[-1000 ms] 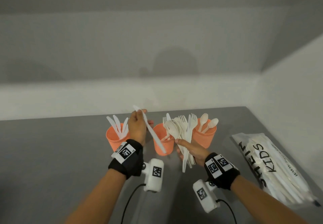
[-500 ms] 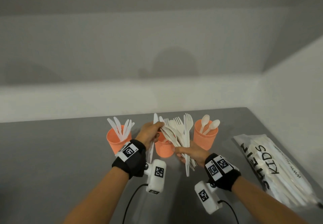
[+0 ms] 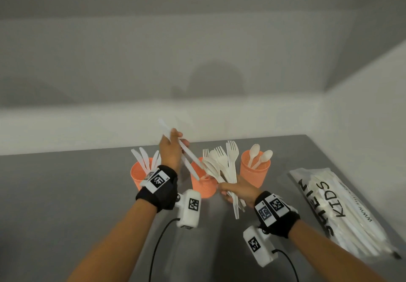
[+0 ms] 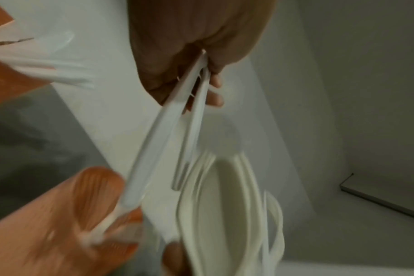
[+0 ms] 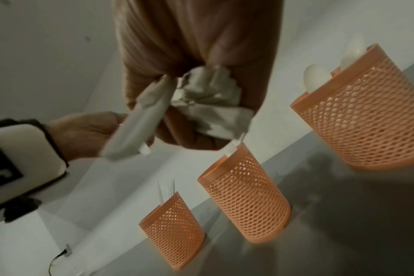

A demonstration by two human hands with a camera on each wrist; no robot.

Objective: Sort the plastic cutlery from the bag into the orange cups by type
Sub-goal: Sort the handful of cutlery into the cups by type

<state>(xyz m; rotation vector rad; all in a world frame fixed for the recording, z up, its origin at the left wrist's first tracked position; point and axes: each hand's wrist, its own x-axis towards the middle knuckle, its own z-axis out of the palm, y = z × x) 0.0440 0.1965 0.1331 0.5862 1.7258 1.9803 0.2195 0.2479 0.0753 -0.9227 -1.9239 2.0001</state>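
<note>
My left hand [image 3: 170, 149] pinches two white knives [image 3: 186, 156] near their blade end, fingers [image 4: 215, 82] curled round them. They slant down and to my right, so their handle ends hang over the middle cup [image 3: 203, 182], while the blade tips poke up past my knuckles. The cup they belong in, the one with knives in it [image 3: 140, 175], stands on the tabletop [image 3: 66, 193] just to the left of my left wrist, below the hand and nearer to it than to my right.

My right hand [image 3: 239, 191] grips a fanned bunch of forks and spoons [image 3: 222, 167] by the handles, heads up, held in front of the middle cup and beside the cup with spoons [image 3: 254, 171]. The bag [image 3: 342, 211] with more cutlery lies flat further right.

I judge the next move turns on that slant: the knives' long axis points away from the knife cup, so I would need to swing the handle ends leftward and more upright above that cup's mouth before letting go. The risk is that the two knives spread apart and one catches the rim.
</note>
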